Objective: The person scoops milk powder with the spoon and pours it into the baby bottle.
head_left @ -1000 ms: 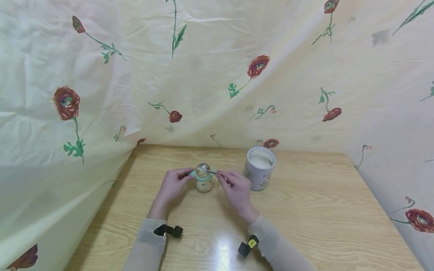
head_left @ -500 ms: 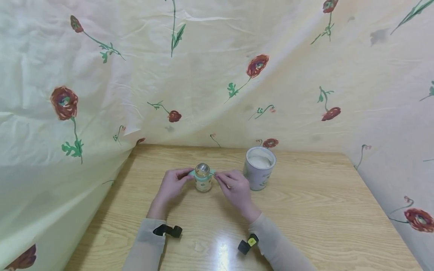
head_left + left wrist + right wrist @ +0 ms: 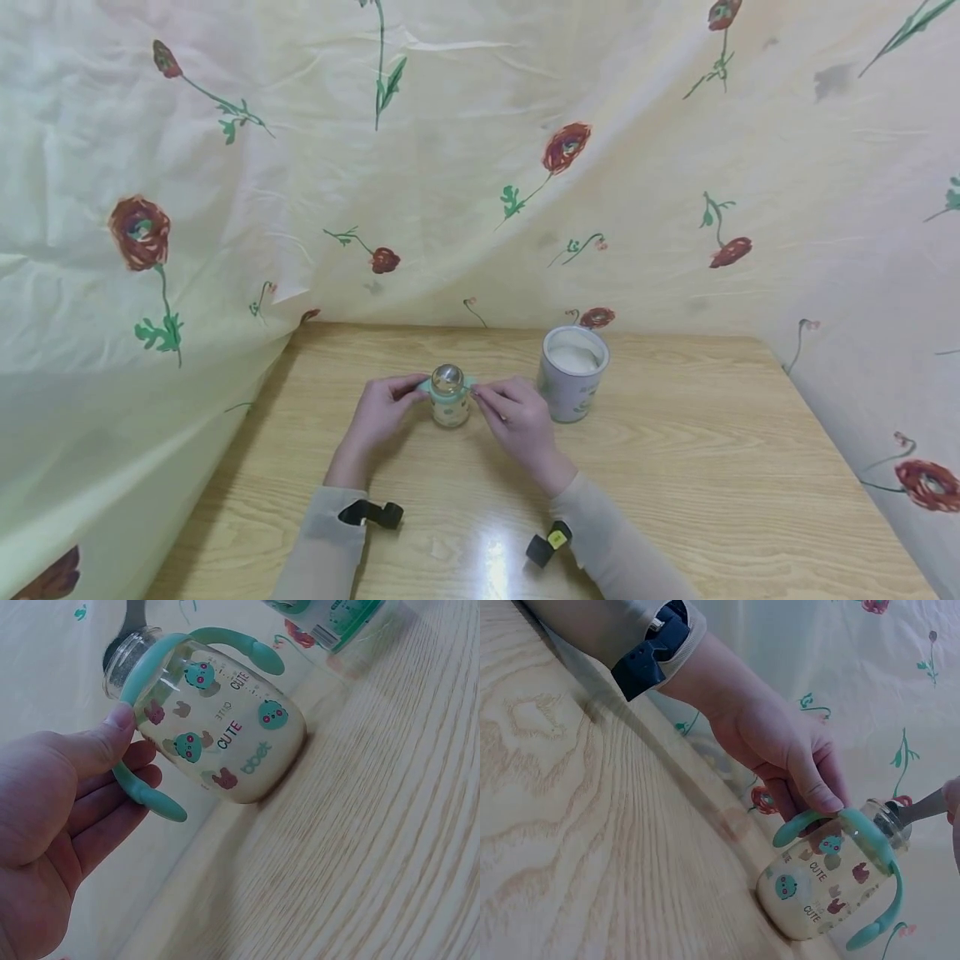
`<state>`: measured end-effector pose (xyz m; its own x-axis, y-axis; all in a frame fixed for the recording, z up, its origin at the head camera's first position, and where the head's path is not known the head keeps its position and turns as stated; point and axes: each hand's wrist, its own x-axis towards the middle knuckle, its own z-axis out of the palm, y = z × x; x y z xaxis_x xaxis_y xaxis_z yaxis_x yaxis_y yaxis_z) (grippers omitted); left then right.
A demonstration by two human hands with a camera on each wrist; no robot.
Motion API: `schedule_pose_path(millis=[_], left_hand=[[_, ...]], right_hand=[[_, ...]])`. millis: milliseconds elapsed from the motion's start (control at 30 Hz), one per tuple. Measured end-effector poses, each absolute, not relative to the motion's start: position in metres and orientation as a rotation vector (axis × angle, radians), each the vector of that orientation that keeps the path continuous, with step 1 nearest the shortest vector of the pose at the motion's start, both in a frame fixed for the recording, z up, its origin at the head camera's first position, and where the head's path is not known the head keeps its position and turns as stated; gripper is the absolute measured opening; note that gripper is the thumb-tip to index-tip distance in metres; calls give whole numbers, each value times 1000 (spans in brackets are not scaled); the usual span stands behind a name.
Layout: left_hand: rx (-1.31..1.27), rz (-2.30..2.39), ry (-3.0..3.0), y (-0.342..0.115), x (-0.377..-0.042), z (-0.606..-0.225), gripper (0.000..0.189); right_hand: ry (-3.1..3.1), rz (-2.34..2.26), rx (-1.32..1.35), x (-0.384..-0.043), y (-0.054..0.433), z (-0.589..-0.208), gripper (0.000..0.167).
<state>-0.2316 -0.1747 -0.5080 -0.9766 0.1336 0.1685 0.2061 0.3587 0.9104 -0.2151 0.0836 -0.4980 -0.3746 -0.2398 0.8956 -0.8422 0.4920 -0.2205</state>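
A clear baby bottle [image 3: 232, 735] with mint-green handles and "CUTE" animal prints stands upright on the table, with pale contents showing through its wall. My left hand [image 3: 384, 407] pinches the left handle [image 3: 154, 802] between thumb and fingers. The right hand [image 3: 522, 417] pinches the handle of a metal spoon [image 3: 922, 807], beside the bottle's other handle. The spoon's bowl sits in the open mouth of the bottle and looks dark through the clear neck in both wrist views. In the right wrist view only a sliver of the right fingers [image 3: 952, 801] shows.
Right behind the right hand stands a large open can [image 3: 572, 392] with white powder inside. The wooden table [image 3: 675, 450] runs back to a flower-printed cloth [image 3: 450, 167] hanging behind it and at both sides. Black wrist cameras [image 3: 375, 512] sit on the sleeves.
The spoon's bowl has turned and dropped from above the bottle's mouth into it, with the right fingers shifting slightly left. My left hand stays on the handle.
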Motion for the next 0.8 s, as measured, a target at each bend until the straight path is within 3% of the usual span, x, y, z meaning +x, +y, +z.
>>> schedule_pose_path(millis=[267, 567, 800], left_hand=[[-302, -1719, -2546, -176, -232, -510, 27], [-328, -1699, -2543, -176, -232, -510, 27], [-334, -1682, -2540, -176, -232, -510, 27]], right_hand=[[-1824, 1072, 766, -214, 81, -495, 22], [-1872, 782, 936, -215, 87, -496, 9], [-1864, 718, 990, -215, 87, -496, 11]])
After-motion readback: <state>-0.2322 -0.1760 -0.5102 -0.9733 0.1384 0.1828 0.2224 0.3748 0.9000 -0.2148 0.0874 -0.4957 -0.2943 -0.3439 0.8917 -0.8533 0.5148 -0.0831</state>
